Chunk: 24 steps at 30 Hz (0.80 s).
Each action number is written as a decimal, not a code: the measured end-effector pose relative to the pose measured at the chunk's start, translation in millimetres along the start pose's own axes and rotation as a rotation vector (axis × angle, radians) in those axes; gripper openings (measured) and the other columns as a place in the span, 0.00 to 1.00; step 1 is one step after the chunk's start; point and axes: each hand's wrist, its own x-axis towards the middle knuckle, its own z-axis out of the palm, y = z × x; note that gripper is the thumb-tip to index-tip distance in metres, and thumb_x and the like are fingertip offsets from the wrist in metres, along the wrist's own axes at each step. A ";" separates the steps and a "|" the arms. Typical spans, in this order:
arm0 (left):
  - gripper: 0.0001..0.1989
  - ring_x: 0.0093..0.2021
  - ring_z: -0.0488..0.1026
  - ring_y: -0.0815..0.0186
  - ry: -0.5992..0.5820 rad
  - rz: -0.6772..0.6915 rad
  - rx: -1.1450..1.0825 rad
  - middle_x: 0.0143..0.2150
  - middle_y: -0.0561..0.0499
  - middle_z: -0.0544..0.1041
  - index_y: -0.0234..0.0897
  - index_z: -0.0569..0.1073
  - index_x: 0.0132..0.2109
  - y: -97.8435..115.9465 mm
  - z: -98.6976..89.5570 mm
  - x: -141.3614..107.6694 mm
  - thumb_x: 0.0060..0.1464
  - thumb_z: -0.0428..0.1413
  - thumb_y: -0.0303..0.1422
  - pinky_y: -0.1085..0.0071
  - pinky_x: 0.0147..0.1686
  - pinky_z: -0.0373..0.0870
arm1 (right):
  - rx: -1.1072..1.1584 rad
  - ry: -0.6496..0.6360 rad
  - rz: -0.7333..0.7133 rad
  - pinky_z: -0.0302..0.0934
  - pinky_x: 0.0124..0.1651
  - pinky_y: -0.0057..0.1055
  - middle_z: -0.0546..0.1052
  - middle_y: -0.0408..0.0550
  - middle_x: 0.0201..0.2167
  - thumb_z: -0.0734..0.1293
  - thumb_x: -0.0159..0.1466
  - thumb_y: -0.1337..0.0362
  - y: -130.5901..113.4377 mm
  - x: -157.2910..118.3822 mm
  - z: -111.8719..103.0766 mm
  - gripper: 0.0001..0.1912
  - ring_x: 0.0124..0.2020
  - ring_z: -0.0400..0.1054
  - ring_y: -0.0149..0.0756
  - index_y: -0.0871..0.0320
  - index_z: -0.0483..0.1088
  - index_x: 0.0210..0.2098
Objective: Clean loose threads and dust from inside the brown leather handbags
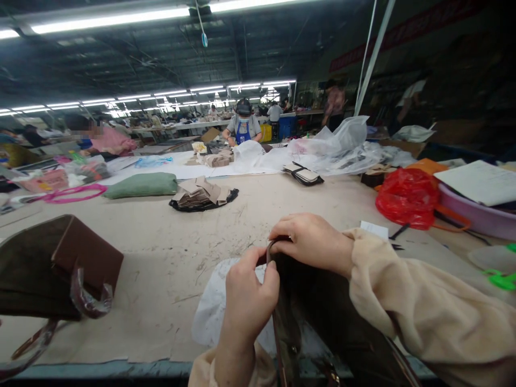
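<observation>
Dark brown, the bag [322,306] sits below the right hand [308,240] and forearm, its long edge running from the fingertips back toward the wearer; both hands pinch that edge's far end, the left hand [250,293] nearer the wearer.

looked from the wearer's head, above the near edge of the worktable [161,236], facing forward across it and tilted downward. sat close to the left hand [252,295] and right hand [310,242], catching both large over the worktable's near side, and cut off the dark piece [334,317] in their grip around the worktable's near edge. cropped the brown bag [88,247] at the worktable's left. took in the co-worker [242,131] small across the worktable, and reached upward to the ceiling lights [121,20], high above the worktable.
</observation>
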 end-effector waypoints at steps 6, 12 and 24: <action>0.11 0.44 0.74 0.65 -0.072 -0.008 -0.160 0.43 0.53 0.79 0.42 0.73 0.45 -2.3 -3.1 2.1 0.54 0.52 0.30 0.69 0.46 0.69 | 0.098 0.046 0.049 0.60 0.43 0.31 0.77 0.44 0.39 0.68 0.58 0.61 4.9 -21.8 -5.4 0.25 0.40 0.70 0.37 0.53 0.67 0.55; 0.13 0.45 0.74 0.65 -0.110 -0.013 -0.194 0.45 0.51 0.78 0.40 0.73 0.47 -3.5 -3.0 12.1 0.55 0.55 0.37 0.69 0.47 0.69 | 0.164 0.190 0.162 0.59 0.44 0.29 0.75 0.42 0.38 0.69 0.58 0.61 12.5 -41.4 -11.0 0.14 0.40 0.68 0.33 0.54 0.72 0.44; 0.09 0.36 0.75 0.63 -0.157 0.033 0.422 0.34 0.53 0.80 0.43 0.78 0.36 11.0 -12.8 42.7 0.52 0.54 0.38 0.68 0.37 0.65 | 0.122 0.229 0.052 0.59 0.44 0.30 0.72 0.45 0.38 0.68 0.60 0.63 13.6 -44.9 0.8 0.05 0.40 0.66 0.35 0.56 0.72 0.36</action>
